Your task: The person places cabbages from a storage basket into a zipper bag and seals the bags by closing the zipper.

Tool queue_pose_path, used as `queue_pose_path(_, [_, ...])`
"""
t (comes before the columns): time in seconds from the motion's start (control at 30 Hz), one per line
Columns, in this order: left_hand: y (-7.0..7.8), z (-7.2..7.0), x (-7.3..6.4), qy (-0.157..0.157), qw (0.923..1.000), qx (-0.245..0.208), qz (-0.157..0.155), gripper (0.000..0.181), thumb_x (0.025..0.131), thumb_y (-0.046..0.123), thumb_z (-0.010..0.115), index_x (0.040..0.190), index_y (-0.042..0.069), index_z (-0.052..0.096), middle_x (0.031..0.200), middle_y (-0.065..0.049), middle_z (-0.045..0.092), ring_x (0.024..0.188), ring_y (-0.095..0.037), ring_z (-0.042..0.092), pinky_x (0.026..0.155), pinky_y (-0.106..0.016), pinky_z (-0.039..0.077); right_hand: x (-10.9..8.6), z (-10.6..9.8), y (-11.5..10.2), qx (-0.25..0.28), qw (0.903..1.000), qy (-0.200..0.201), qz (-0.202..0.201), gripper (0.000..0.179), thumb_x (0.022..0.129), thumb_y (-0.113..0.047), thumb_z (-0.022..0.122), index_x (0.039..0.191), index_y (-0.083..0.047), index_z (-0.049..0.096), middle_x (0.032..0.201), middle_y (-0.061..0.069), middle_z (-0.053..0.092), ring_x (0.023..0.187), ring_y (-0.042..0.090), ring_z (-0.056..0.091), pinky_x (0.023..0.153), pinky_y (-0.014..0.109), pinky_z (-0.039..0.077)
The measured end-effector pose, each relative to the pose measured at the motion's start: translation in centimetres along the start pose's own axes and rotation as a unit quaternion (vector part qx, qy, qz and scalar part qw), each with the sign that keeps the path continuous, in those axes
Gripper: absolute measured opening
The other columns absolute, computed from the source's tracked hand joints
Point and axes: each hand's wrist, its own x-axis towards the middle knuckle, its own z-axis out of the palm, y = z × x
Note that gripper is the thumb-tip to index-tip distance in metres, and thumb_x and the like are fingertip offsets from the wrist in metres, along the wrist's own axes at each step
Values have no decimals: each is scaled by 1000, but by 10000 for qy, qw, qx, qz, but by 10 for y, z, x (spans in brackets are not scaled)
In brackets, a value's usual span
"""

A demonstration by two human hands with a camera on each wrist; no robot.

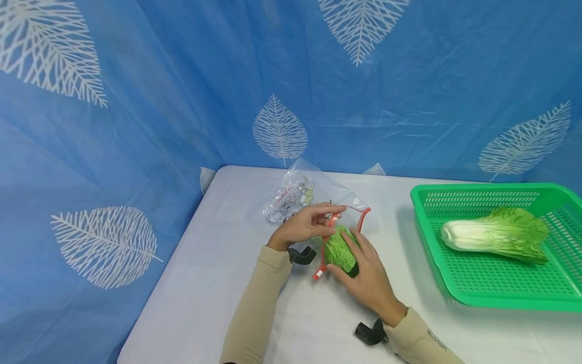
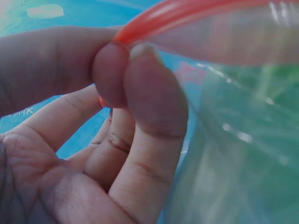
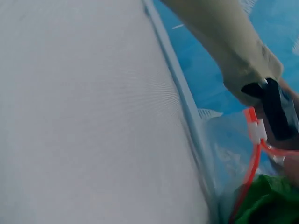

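Note:
A clear plastic zip bag [image 1: 291, 194] with printed cartoon figures lies on the table, its red-edged mouth pulled apart. My left hand [image 1: 302, 225] pinches the red zip strip [image 2: 187, 16] between thumb and finger, seen close up in the left wrist view. A crinkled green cabbage [image 1: 338, 250] sits at the bag's mouth, with a dark patch at its lower end. Around it, my right hand [image 1: 370, 275] grips with thumb on the near side and fingers on the far side. The white zip slider [image 3: 257, 131] is at the near corner of the strip.
To the right stands a green plastic basket [image 1: 454, 293] holding a Chinese cabbage [image 1: 495, 235] with a white stalk. A white-covered table [image 1: 191, 308] meets a blue leaf-patterned curtain [image 1: 391, 101] behind and at the left. Black wrist devices [image 1: 370, 333] hang below the sleeves.

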Motion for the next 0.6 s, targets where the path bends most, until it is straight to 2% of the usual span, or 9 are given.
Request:
queue_pose_path(0.13, [0,0,0,7,10000,55,44,56,100,-1,62,153,0,45,118,-26,51,59,-33,42,62,-44,45,0,5,12,86,9997,234,-36,79,86,-32,84,155,-20,49,156,21,41,138,43,45,98,66,44])
queue_pose_path(0.33, [1,1,0,59,9997,235,-3,56,99,2,63,153,3,47,103,-13,54,56,-19,41,60,-33,44,1,8,26,-30,9969,497,-611,76,83,-21,86,152,-18,53,150,23,49,132,42,52,98,62,47])
queue_pose_path(0.47, [1,2,0,50,9997,242,-2,57,99,1,64,153,3,47,96,-13,51,58,-17,42,61,-30,44,3,8,31,-81,9961,496,-728,76,82,-19,87,151,-18,55,148,23,50,131,43,53,99,61,47])
queue_pose_path(0.6, [1,2,1,35,9996,264,-14,56,99,2,64,153,2,47,99,-18,51,57,-17,39,60,-28,42,6,8,35,-33,9967,455,-678,73,83,-18,87,149,-19,57,144,22,53,129,41,54,99,60,47])
